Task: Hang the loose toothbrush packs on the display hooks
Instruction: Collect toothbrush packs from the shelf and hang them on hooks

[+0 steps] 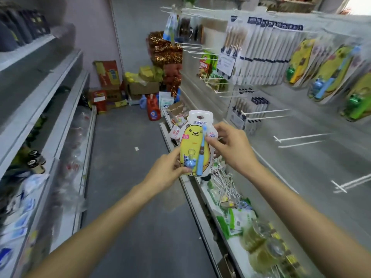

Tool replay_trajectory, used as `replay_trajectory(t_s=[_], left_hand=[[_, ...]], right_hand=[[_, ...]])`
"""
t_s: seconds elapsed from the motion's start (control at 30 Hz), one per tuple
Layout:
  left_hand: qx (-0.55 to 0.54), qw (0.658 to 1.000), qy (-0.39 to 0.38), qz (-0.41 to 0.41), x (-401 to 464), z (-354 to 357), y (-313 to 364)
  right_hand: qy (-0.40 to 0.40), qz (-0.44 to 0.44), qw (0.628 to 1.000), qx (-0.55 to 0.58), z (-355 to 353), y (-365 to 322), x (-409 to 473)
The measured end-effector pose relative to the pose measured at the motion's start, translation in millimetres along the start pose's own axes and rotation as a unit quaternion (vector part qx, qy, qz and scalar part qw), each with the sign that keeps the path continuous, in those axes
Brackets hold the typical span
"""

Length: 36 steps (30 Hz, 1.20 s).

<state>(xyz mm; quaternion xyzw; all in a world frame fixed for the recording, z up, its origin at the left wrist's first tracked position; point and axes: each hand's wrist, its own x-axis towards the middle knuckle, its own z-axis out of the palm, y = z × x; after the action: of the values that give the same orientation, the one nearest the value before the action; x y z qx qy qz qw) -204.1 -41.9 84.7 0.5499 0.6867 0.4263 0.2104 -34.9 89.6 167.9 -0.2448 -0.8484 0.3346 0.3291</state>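
The pack (197, 145) is held upright in mid-air over the aisle edge of the low shelf (192, 197), its hang hole at the top and its printed face toward the camera. The step in hand looks like lining it up for a hook, and the bare hooks (267, 112) on the panel to the right are the likely target. To do it well, keep the hole clear of fingers, turn the card so its face is square to the hook tip, then slide it along the rod rather than pushing at an angle, which could tear the thin tab. Matching yellow packs (329, 63) already hang higher up on the right, so a hook near those would suit.

Grip: 2 hands share the pack. The left hand (166, 171) pinches its lower left edge, fingers curled behind, thumb in front. The right hand (230, 145) pinches the upper right edge beside the blue brush, fingertips pressed onto the card. Neither hand is spread
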Motion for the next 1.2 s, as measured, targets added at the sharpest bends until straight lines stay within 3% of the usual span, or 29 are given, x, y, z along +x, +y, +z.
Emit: replay_trajectory(t_s=[0.33,0.57,0.77,1.2], left_hand=[[-0.04,0.994,-0.057,0.08,109,-3,-8],[-0.085,0.971,-0.173,0.141,210,6,-20],[-0.119,0.937,-0.266,0.193,277,7,-9],[-0.117,0.859,-0.37,0.334,347,16,44]], right_hand=[[0.073,0.038,0.996,-0.023,-19,38,61],[0.183,0.108,0.973,-0.096,-33,56,92],[0.274,0.158,0.939,-0.135,-43,48,114],[0.434,0.182,0.867,-0.166,-59,13,126]])
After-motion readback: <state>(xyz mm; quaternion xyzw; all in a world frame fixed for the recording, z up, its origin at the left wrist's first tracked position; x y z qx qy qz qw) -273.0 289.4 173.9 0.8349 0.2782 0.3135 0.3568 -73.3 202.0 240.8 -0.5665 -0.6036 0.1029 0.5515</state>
